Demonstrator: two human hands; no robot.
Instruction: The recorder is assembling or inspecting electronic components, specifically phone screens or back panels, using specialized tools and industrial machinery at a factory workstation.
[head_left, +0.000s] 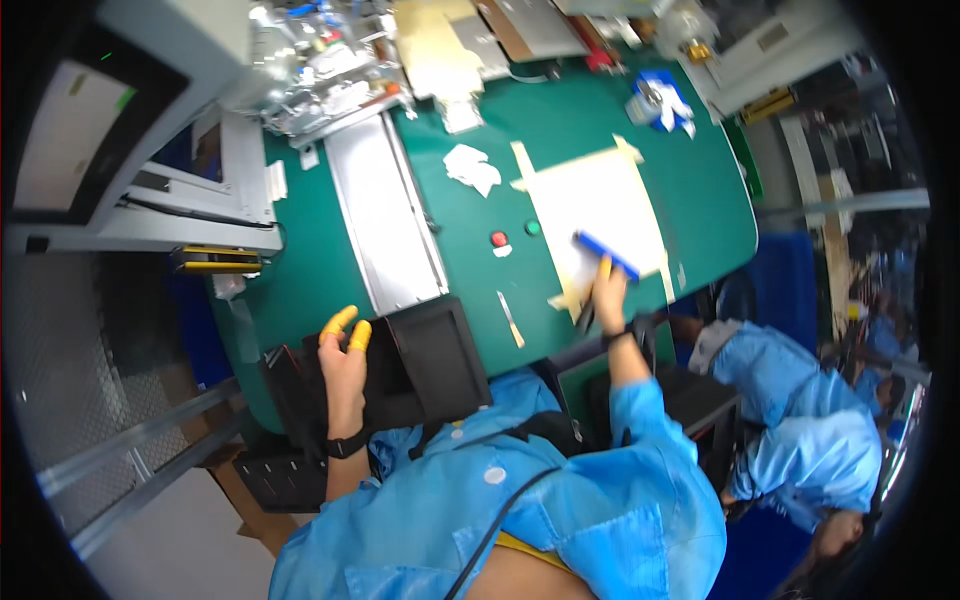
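My right hand (607,302) grips the dark handle of a blue roller (604,254). The roller is over a white sheet (590,205) held to the green table by yellowish tape. Whether it touches the sheet is hard to tell. My left hand (345,370), with yellow finger covers on, holds nothing; its thumb and finger are apart. Below it are black trays (440,350) at the table's near edge. Between the hands lies a thin knife-like tool (511,320) with a pale handle. Beyond it are a red button (499,239) and a green button (532,228).
A long light panel (385,215) lies left of centre, with crumpled white tissue (471,170) beside it. Clear plastic packaging (320,80) piles up at the back left. A machine with a screen (70,140) stands left. Another person in blue (800,410) sits at right.
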